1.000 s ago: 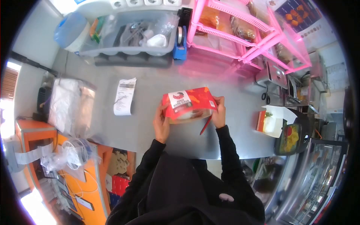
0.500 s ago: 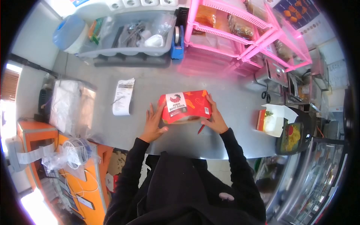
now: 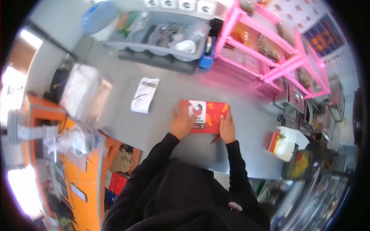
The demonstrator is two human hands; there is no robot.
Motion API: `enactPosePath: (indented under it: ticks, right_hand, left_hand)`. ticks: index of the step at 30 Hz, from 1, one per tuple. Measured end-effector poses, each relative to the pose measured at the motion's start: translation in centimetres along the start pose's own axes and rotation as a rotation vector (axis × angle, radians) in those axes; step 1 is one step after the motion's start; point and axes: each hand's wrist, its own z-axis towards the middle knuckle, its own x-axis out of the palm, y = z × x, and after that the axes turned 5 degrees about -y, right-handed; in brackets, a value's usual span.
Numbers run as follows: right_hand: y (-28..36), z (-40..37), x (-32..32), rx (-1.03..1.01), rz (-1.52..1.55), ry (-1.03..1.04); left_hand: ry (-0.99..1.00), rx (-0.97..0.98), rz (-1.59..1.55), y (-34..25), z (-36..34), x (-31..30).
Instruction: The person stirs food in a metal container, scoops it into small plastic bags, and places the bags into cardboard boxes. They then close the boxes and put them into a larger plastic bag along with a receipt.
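Observation:
A red cardboard takeaway box (image 3: 216, 117) with orange shapes and a white label panel lies between my two hands on the steel counter. My left hand (image 3: 182, 121), smeared by motion, is at the box's left side, its thumb side overlapping the label. Along the right side my right hand (image 3: 227, 127) lies with fingers pointing away from me and the thumb near the front face. Both hands appear to clasp the box from its sides; the fingers' undersides are hidden. A red pen (image 3: 215, 139) pokes out just below the box.
A printed receipt (image 3: 145, 95) lies left of the box. Behind stand a grey utensil tray (image 3: 192, 57), a blue tape dispenser (image 3: 206, 61) and pink racks (image 3: 262, 61). An open food box (image 3: 285, 148) is at right, a plastic-wrapped stack (image 3: 80, 90) at left.
The view has shifted and tilted. My left hand has come in closer against the box, and its spread fingers now blur. The box's lower front side no longer shows.

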Motion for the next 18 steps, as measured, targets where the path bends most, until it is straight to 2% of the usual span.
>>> enactPosePath:
  ticks: [2,5,8,12,15,18]
  right_hand:
    - [-0.3,0.2,-0.4,-0.093,-0.004,-0.007]
    - [1.0,0.1,-0.5,-0.024,0.070,0.084]
    - [1.8,-2.1,0.2,-0.045,0.023,0.115]
    - [4.1,-7.0,3.0,-0.149,0.054,0.184]
    - [5.1,-10.0,4.0,-0.411,-0.175,0.215]
    - [7.4,-9.6,1.7,-0.658,-0.543,0.316]
  left_hand:
    - [-0.007,0.015,0.033,-0.3,0.4,-0.5]
    - [0.040,0.355,0.203,-0.9,0.5,-3.2]
    - [0.230,0.463,0.202,0.4,-0.6,-5.1]
    - [0.333,0.455,0.225,3.3,-4.9,-9.0]
    - [0.375,0.512,0.334,4.8,-8.2,-10.9]
    - [0.331,0.526,0.293,4.8,-9.1,-11.4]
